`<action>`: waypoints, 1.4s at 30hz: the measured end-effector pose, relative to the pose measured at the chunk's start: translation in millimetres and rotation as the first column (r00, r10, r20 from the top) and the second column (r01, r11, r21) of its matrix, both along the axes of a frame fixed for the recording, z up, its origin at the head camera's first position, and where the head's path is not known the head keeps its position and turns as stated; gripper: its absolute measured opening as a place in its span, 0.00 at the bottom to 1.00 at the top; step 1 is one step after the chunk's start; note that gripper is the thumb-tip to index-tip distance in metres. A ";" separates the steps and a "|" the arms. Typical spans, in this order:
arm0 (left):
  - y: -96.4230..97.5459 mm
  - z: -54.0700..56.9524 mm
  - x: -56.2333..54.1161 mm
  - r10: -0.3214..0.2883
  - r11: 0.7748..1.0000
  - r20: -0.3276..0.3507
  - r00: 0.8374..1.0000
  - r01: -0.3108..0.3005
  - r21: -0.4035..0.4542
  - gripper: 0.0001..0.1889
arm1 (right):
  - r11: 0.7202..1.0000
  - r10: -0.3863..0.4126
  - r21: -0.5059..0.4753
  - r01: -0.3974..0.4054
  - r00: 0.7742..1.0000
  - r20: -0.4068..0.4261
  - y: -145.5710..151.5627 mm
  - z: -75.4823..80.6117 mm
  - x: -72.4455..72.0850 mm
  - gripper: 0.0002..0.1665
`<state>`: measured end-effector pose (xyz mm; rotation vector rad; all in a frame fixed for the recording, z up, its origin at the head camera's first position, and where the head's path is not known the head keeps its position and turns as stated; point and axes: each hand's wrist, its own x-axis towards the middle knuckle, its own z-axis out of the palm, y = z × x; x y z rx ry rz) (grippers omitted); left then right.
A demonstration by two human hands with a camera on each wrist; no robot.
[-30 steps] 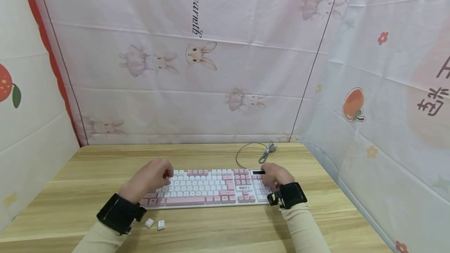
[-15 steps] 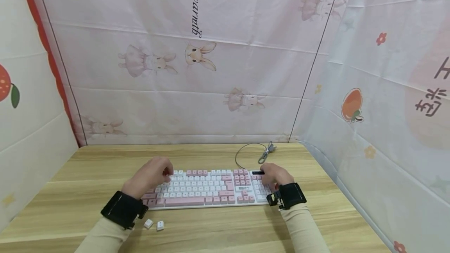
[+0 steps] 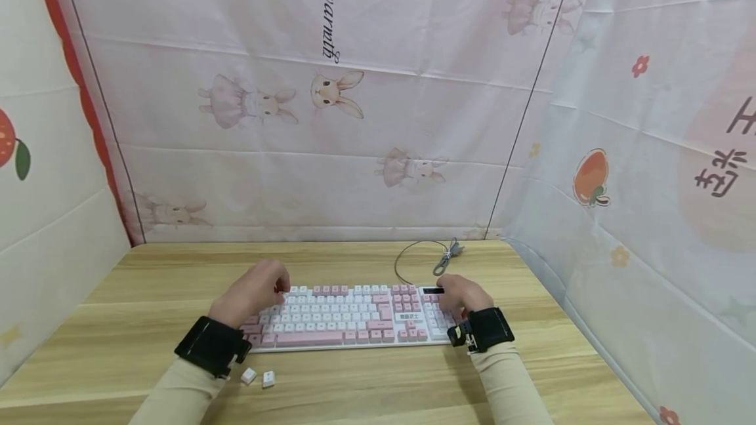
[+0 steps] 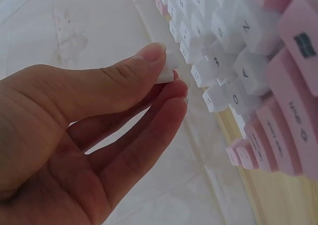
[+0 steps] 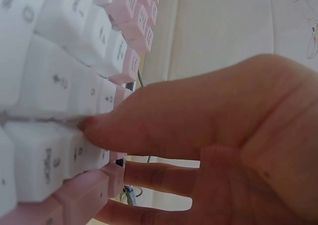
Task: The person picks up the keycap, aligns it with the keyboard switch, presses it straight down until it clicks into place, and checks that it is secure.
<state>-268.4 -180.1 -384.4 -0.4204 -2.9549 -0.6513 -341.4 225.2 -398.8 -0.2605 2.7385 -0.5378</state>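
Note:
A white and pink keyboard (image 3: 331, 317) lies across the middle of the table. My left hand (image 3: 254, 294) is over its left end. Between thumb and fingertips, that hand pinches a small white keycap (image 4: 167, 74), just off the edge of the white keys in the left wrist view. At the other end, my right hand (image 3: 463, 294) rests on the number pad. Its thumb (image 5: 107, 128) presses among the white keys, and the other fingers reach straight to the pad's far side, their tips hidden. Two loose white keycaps, one (image 3: 249, 376) beside another (image 3: 268, 379), lie in front of the keyboard.
A grey cable (image 3: 450, 254), bundled with its plug, lies behind the keyboard on the wooden table (image 3: 366, 385). Printed fabric curtains, one at the back (image 3: 378, 202) and one at the right (image 3: 590, 248), enclose the table; another stands at the left.
My left hand and forearm have shifted slightly to the right and up, still with the keycap at the keyboard's left end. The right hand has stayed in place.

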 end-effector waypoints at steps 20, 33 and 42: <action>4.0 -1.3 -8.9 0.072 0.996 0.073 0.995 -0.069 -0.053 0.09 | 1.000 -0.006 0.029 0.007 1.000 -0.011 -1.8 0.7 1.5 0.31; 3.1 -2.7 -13.6 0.081 0.995 0.105 0.991 -0.074 -0.072 0.10 | 1.000 -0.006 0.015 0.006 1.000 -0.004 -0.9 1.1 3.2 0.32; 2.6 -5.1 -17.5 0.083 0.994 0.122 0.989 -0.073 -0.086 0.10 | 1.000 -0.012 0.022 0.012 1.000 0.000 -1.6 0.3 1.8 0.32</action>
